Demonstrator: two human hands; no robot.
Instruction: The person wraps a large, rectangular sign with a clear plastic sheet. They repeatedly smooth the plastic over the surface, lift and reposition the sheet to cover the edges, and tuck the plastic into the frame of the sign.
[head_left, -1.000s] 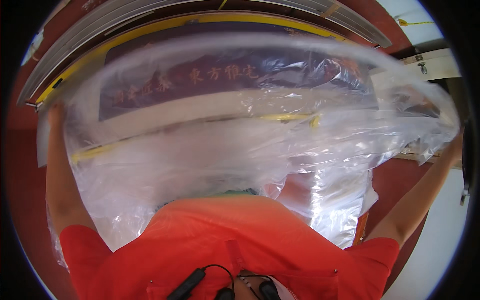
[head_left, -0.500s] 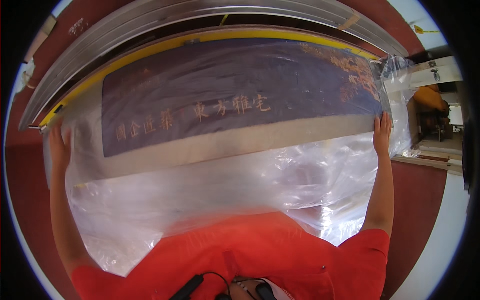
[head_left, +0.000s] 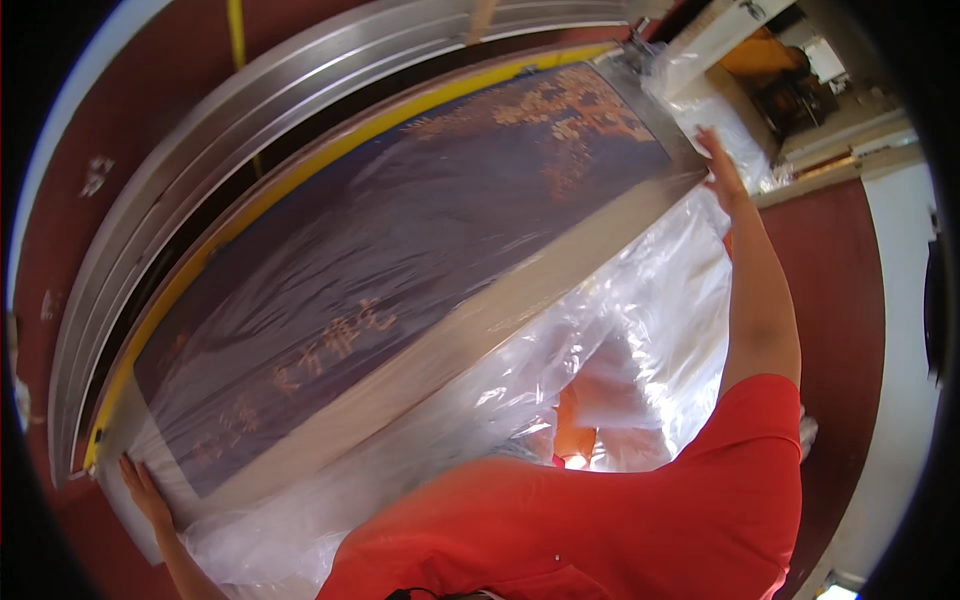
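Observation:
A long flat panel with a dark purple-blue field, gold lettering and a gold leafy pattern lies tilted across the view, a pale border along its near side. Clear plastic film covers it and hangs in shiny folds toward my body. My left hand rests on the film at the panel's left end, fingers stretched out. At the right end, my right hand is beside the panel's corner with fingers extended; whether it touches the corner I cannot tell. A yellow strip runs along the far edge.
Curved-looking silver metal rails lie beyond the panel on a dark red floor. Upper right, a pale frame stands near an orange-brown object. Something orange shows below the film's folds.
The view has swung, so the panel now slants from lower left to upper right. My right hand's fingers have shifted off the panel's front corner. My left hand stays at its left end.

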